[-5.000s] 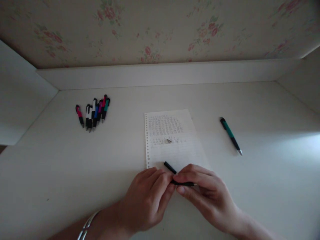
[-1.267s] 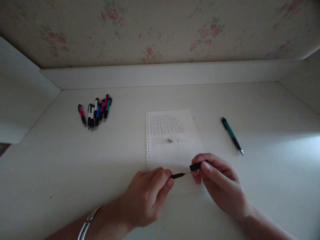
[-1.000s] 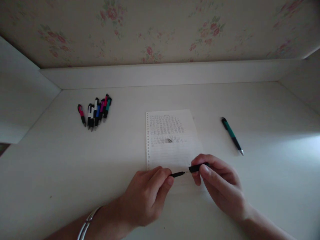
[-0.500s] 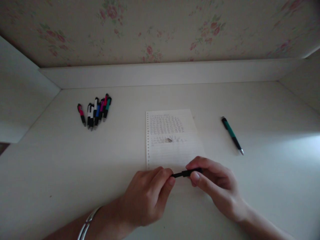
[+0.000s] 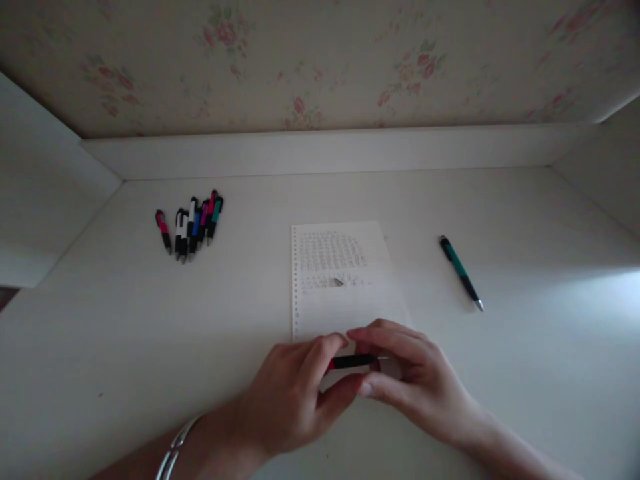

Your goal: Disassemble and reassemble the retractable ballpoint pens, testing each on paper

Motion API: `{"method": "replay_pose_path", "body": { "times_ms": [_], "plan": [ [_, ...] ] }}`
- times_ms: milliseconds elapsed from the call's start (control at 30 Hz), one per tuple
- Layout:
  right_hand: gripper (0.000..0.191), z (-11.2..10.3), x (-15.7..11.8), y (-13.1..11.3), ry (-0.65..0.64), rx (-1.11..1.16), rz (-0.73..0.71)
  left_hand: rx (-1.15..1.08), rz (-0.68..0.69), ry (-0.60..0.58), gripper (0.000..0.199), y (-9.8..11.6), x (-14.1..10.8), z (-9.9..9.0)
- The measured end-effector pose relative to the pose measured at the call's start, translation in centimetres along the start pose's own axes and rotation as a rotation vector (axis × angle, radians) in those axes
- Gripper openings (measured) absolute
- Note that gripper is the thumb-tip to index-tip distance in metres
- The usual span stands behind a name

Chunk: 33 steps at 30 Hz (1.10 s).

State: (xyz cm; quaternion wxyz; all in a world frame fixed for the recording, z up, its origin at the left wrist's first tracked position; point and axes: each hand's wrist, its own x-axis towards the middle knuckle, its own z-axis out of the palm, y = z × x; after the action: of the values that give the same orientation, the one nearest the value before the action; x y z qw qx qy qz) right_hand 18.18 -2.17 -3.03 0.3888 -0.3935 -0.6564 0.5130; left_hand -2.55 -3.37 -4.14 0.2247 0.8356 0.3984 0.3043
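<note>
Near the bottom edge of a lined, handwritten sheet (image 5: 345,307), my left hand (image 5: 305,393) is wrapped round a pen (image 5: 353,361) with a black grip and a bit of red showing at its left end. My right hand (image 5: 415,373) is curved around the pen's right end, thumb and fingers apart, with a thin pale piece visible by the palm; whether it grips anything is unclear. The thumbs nearly meet below the pen. A small silvery metal piece (image 5: 339,282) lies on the written part of the paper.
Several pens (image 5: 194,227) in white, blue, purple, red and green lie bunched at the left, with a red pen (image 5: 163,231) beside them. A green pen (image 5: 461,272) lies at the right. A white ledge (image 5: 320,152) runs along the flowered wall.
My right hand has moved left, closer to my left hand. The black part between my hands now shows as a wider grip with red at its left end.
</note>
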Motion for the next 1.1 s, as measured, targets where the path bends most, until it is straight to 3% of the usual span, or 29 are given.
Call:
{"method": "replay_pose_path", "body": {
  "times_ms": [67,167,267,367,567,667,800,967,1100],
  "plan": [
    [0.045,-0.2,-0.2,0.2,0.077,0.054,0.017,0.015,-0.007,0.014,0.031,0.0,0.0,-0.1],
    [0.035,-0.7,0.0,0.7,0.23,0.049,0.069,0.014,-0.017,0.026,0.024,0.1,0.0,-0.2],
    [0.027,-1.2,1.0,1.1,0.4,-0.133,0.157,-0.015,-0.008,0.004,0.022,0.1,0.0,-0.3],
    [0.026,-1.4,2.2,1.5,0.352,-0.349,0.159,-0.043,-0.033,-0.002,0.021,0.0,0.1,-0.3],
    [0.032,-0.4,4.5,1.9,0.188,-0.776,-0.038,-0.041,-0.136,0.058,0.023,0.0,0.1,-0.3],
    [0.028,0.1,5.8,2.2,0.138,-0.868,-0.062,-0.079,-0.188,0.031,0.024,0.0,0.1,-0.4],
    [0.02,0.2,6.8,2.6,0.16,-0.811,-0.086,-0.135,-0.232,0.005,0.025,0.0,0.3,-0.6],
    [0.018,-0.7,5.3,2.2,0.29,-0.668,-0.058,-0.181,-0.269,-0.007,0.023,-0.1,0.3,-0.6],
    [0.023,-1.1,3.4,1.6,0.403,-0.213,0.099,-0.223,-0.27,-0.012,0.022,-0.2,0.2,-0.4]
  ]
}}
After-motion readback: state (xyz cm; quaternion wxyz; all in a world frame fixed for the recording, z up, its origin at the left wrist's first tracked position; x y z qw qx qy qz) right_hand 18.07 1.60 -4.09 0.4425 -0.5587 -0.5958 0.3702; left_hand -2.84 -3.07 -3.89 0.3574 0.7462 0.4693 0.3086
